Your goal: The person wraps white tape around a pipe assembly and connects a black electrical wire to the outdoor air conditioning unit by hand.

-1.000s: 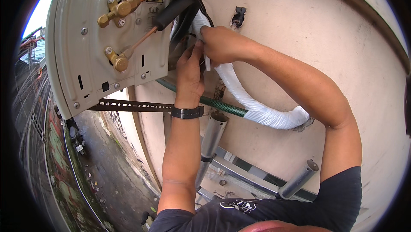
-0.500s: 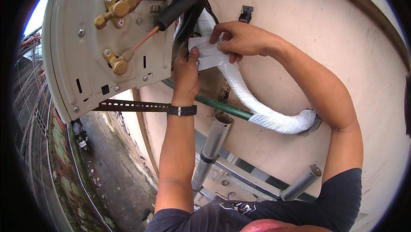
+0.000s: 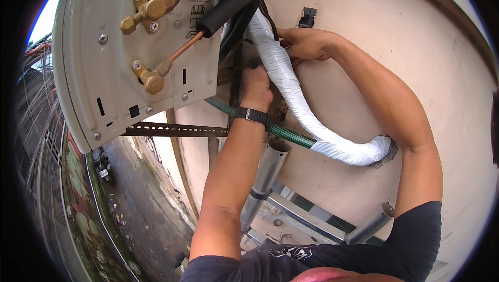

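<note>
A bundle of pipes wrapped in white tape (image 3: 288,87) curves down from the outdoor air-conditioner unit (image 3: 117,82) to a hole in the wall. My left hand (image 3: 258,85) is curled like a fist just left of the bundle, its fingertips and anything in them hidden. To the right of the bundle is my right hand (image 3: 307,45), fingers bent, their tips passing behind the wrap. Whatever both hands hold back there is out of sight. Black foam-covered pipes (image 3: 226,11) run above, joined by bare copper to brass valves (image 3: 154,8).
A green hose (image 3: 292,135) comes out of the wrap's lower part. A perforated metal bracket (image 3: 179,129) sits under the unit. Scaffold tubes (image 3: 270,165) rise below my arms. Far down at left lies a wet alley (image 3: 150,204) with a parked motorbike (image 3: 101,165).
The white tape sheet stretched across the bundle's front is no longer visible. My left hand moved right, and my right hand shifted right, fingers now behind the bundle. The view shifted slightly.
</note>
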The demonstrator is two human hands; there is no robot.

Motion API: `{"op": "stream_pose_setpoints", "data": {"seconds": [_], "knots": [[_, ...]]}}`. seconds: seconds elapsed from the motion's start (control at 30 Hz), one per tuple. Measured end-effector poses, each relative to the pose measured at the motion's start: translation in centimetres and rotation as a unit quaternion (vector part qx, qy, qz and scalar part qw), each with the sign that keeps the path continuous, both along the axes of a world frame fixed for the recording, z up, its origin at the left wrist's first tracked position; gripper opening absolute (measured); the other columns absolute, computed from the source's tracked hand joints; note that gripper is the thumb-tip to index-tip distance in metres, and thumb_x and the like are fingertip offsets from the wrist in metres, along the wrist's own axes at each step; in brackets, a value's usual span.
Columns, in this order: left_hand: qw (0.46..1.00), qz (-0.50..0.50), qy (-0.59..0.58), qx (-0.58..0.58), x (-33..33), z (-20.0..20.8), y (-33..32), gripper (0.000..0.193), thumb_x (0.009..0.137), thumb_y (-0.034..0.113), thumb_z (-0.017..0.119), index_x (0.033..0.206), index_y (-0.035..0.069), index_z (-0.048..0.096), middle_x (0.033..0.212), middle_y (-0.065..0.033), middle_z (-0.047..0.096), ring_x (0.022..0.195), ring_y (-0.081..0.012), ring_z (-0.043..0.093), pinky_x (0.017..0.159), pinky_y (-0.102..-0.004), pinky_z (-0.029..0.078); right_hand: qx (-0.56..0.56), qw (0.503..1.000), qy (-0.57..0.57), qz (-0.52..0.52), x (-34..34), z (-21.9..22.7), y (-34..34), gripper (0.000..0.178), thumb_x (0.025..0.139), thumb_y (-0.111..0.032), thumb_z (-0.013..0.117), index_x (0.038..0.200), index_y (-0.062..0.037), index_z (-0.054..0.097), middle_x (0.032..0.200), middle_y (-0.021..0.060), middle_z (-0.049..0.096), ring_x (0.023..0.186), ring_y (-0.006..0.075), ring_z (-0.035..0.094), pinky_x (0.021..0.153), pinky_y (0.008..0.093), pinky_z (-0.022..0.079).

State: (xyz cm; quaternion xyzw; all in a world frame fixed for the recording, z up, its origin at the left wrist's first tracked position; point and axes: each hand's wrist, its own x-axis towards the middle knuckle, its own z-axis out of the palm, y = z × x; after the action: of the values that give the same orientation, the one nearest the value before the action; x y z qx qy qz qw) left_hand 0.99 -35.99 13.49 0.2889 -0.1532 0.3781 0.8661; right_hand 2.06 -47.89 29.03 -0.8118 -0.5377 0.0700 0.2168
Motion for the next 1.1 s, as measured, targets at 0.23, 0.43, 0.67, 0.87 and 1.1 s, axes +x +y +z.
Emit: {"op": "stream_pose_setpoints", "data": {"seconds": [0.23, 0.43, 0.67, 0.87, 1.1], "knots": [[0.988, -0.026, 0.085, 0.127, -1.9, 1.1, 3.0, 0.042, 0.087, 0.006, 0.072, 0.122, -0.014, 0.060, 0.111, -0.0173, 0.069, 0.098, -0.0247, 0.069, 0.085, -0.0394, 0.057, -0.002, 0.988, -0.143, -0.058, -3.1, 0.1, 0.6, 0.059, 0.094, 0.001, 0.057, 0.152, -0.0020, 0.044, 0.132, 0.0240, 0.065, 0.114, 0.0326, 0.069, 0.091, 0.0389, 0.061], [0.991, -0.133, -0.011, -0.020, -3.6, 0.8, 1.7, 0.042, 0.093, 0.010, 0.068, 0.128, -0.011, 0.056, 0.119, -0.0198, 0.064, 0.107, -0.0251, 0.065, 0.091, -0.0403, 0.053, 0.104, 0.947, -0.300, -0.054, -1.5, -0.3, 0.4, 0.038, 0.092, -0.011, 0.063, 0.127, 0.0042, 0.065, 0.113, 0.0311, 0.070, 0.100, 0.0454, 0.071, 0.086, 0.0482, 0.058], [0.989, 0.055, -0.045, 0.126, -4.6, 2.1, -1.6, 0.059, 0.088, 0.029, 0.086, 0.127, -0.001, 0.053, 0.114, -0.0102, 0.064, 0.100, -0.0192, 0.063, 0.087, -0.0333, 0.052, 0.094, 0.876, -0.469, -0.059, -1.1, 0.8, 1.7, 0.026, 0.088, -0.009, 0.062, 0.103, 0.0128, 0.060, 0.088, 0.0344, 0.069, 0.095, 0.0490, 0.070, 0.081, 0.0527, 0.056], [0.970, 0.156, 0.013, 0.185, -3.7, 2.7, -0.9, 0.041, 0.089, 0.009, 0.075, 0.124, -0.005, 0.058, 0.096, -0.0092, 0.068, 0.077, -0.0207, 0.069, 0.070, -0.0332, 0.057, 0.086, 0.940, -0.312, -0.109, -4.2, 1.8, 0.7, 0.030, 0.109, -0.021, 0.049, 0.109, 0.0067, 0.060, 0.074, 0.0209, 0.068, 0.062, 0.0321, 0.070, 0.056, 0.0425, 0.055], [0.988, 0.026, -0.025, 0.148, -4.3, 2.9, -1.7, 0.036, 0.089, 0.008, 0.070, 0.120, -0.006, 0.059, 0.098, -0.0130, 0.069, 0.078, -0.0235, 0.072, 0.071, -0.0368, 0.063, 0.090, 0.955, -0.265, -0.097, -4.7, 2.8, -2.2, 0.031, 0.111, -0.025, 0.046, 0.116, 0.0024, 0.061, 0.077, 0.0115, 0.066, 0.057, 0.0152, 0.063, 0.053, 0.0320, 0.053]]}}
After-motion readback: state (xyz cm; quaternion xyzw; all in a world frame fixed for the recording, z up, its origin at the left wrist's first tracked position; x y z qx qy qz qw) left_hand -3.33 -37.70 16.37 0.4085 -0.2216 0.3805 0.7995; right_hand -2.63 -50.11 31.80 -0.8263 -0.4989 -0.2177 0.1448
